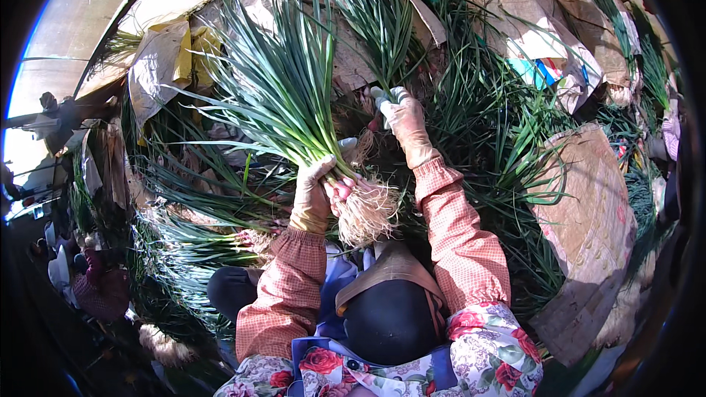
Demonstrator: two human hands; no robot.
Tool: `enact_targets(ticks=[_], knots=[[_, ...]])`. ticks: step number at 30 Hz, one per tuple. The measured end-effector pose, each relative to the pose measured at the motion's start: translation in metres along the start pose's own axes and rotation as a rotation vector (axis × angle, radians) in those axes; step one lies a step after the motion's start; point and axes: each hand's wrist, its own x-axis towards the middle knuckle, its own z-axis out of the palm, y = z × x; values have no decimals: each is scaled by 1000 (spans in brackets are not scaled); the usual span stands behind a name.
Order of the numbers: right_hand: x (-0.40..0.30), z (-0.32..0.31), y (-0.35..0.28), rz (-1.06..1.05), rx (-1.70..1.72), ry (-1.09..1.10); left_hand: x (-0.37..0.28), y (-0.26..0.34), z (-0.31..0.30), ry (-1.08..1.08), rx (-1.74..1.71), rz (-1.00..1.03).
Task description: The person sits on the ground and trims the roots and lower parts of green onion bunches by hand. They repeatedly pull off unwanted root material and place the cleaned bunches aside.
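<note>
My left hand [314,190], in a pale glove, is closed round a thick bunch of green onions [298,105]. Its leaves fan up and to the left, while the pinkish bulbs and pale, stringy roots hang at the lower right of the hand. My right hand [401,116], gloved too, grips the lower stems of a smaller bunch of green onions [380,33], whose leaves point up. Beside its fingers, to the left, are reddish bulbs with roots [373,124].
Tied-looking bundles of green onions [220,245] lie at lower left. Loose green leaves [469,99] cover the ground on the right, near a worn woven sack [590,215]. More sacks [507,5] lie at the top. A person [99,286] is at far left.
</note>
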Motion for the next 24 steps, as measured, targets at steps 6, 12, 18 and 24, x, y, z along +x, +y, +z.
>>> enact_targets(ticks=[6, 12, 18, 24], knots=[[47, -3, 40, 113, -233, 25, -8, -16, 41, 2, -57, 47], [-24, 17, 10, -271, -356, -212, 9, 4, 20, -43, 186, -16], [-46, 15, -19, 320, 665, -372, -11, -7, 32, 28, -51, -100], [-87, 19, -30, 458, 1118, -358, -19, -12, 20, 45, -178, -82]])
